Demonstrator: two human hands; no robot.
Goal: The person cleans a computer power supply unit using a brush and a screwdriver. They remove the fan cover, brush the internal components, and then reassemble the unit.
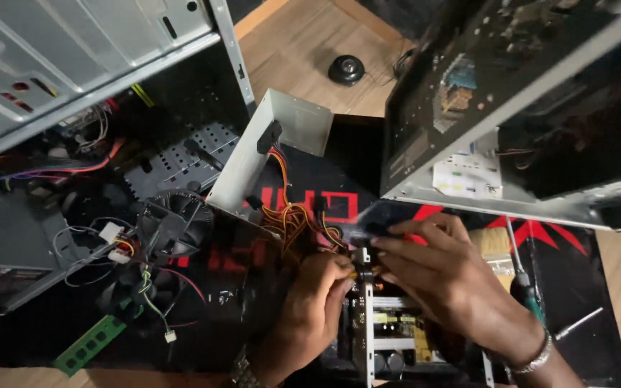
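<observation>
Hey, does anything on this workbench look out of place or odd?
Yes. A green memory stick lies loose on the black mat at lower left, beside a detached fan. The power supply's metal cover is off, with its wires spilling out.

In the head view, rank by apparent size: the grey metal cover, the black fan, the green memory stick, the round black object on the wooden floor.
1. Grey metal cover
2. Black fan
3. Green memory stick
4. Round black object; it lies farther off, so its rank is unsure.

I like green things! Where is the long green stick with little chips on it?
In the head view, the green memory stick lies at the lower left on the black mat, just below the loose fan and its wires.
</observation>
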